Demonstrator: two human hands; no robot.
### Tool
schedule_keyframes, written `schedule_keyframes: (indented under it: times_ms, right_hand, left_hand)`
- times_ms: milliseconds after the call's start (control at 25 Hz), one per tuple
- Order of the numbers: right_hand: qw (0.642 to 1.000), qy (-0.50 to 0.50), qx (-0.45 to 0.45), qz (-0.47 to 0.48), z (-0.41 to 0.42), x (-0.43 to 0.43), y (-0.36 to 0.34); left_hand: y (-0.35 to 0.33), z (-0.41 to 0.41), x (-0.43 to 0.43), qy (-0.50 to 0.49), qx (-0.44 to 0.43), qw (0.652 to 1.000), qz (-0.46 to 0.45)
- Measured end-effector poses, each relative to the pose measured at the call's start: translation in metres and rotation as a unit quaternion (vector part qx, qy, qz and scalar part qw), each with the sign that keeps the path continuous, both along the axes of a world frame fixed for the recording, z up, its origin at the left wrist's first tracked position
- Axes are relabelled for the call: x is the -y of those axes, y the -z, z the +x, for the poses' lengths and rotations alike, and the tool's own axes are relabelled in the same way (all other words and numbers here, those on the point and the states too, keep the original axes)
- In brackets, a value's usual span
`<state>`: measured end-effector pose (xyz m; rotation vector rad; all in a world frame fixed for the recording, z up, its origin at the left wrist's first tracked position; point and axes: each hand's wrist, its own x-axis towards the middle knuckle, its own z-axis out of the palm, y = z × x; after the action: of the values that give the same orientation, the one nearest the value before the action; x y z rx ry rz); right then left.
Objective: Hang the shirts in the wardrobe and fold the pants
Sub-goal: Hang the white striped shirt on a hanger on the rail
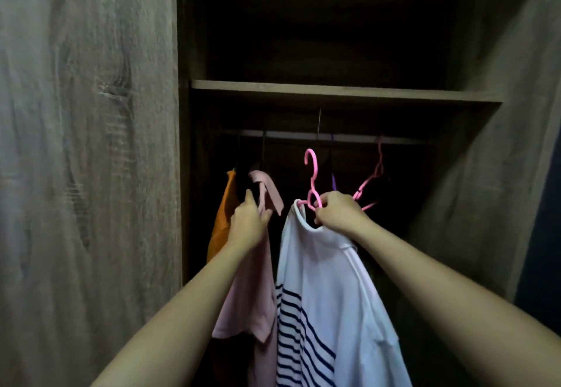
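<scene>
A white shirt with navy stripes (328, 295) hangs from a pink hanger (312, 180) whose hook points up, below the wardrobe rail (291, 135). My right hand (340, 212) grips the hanger's neck at the shirt's collar. My left hand (250, 219) touches a pale pink shirt (252, 289) hanging on the rail, fingers straight against its collar. An orange shirt (221, 222) hangs to the left of it.
An empty pink hanger (375, 177) hangs on the rail at the right, with a purple one (334, 181) partly hidden beside it. A wooden shelf (343, 92) spans the wardrobe above the rail. Open wooden doors (88, 174) flank both sides.
</scene>
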<state>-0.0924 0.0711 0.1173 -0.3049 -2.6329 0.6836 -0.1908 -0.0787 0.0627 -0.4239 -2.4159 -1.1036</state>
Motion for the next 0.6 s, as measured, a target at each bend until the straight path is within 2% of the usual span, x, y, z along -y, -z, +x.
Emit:
schedule_keyframes:
  times_ms: [160, 400, 600]
  right_hand:
    - [0.997, 0.021, 0.000, 0.069, -0.030, -0.012, -0.029]
    - [0.988, 0.053, -0.068, 0.128, -0.101, -0.019, -0.068]
    - [0.989, 0.051, -0.025, 0.139, -0.171, -0.030, -0.079]
  left_hand:
    - [0.007, -0.017, 0.005, -0.072, -0.052, 0.995, 0.041]
    - [0.001, -0.011, -0.020, -0.042, -0.098, 0.994, -0.004]
    - [0.001, -0.013, -0.030, -0.021, -0.095, 0.995, -0.031]
